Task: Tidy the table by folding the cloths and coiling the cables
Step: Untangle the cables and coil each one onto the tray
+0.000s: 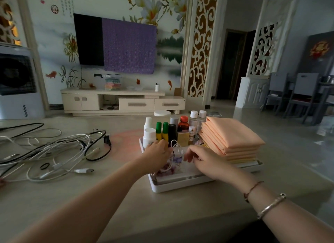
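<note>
Tabletop (126,197) was pale, stone-like, and carried everything noted below. A loose tangle of cables (54,152), white and black mixed, sprawled over its left part, uncoiled, with a white plug end (84,170) lying nearest the tray and a small black band (44,165) among the strands.

White tray (173,185) sat right of the cables, apart from them. On the tray's right side: a stack of folded peach cloths (233,139), edges squared, layers lying flat. At the tray's back: a cluster of upright bottles (173,130), among them two with green caps (162,125) and one with an orange cap.

Left hand (159,155) reached into the tray's front-left, just before the bottles; grip was closed round a small coiled white cable (176,146), whose loops stood up above the fingers. Right hand (202,157) lay just right of that coil, fingers partly curled and spread over the tray; whether its grip had hold of anything could not be told. Right wrist bore a silver bangle (272,205) and a thin cord bracelet (253,188).
</note>
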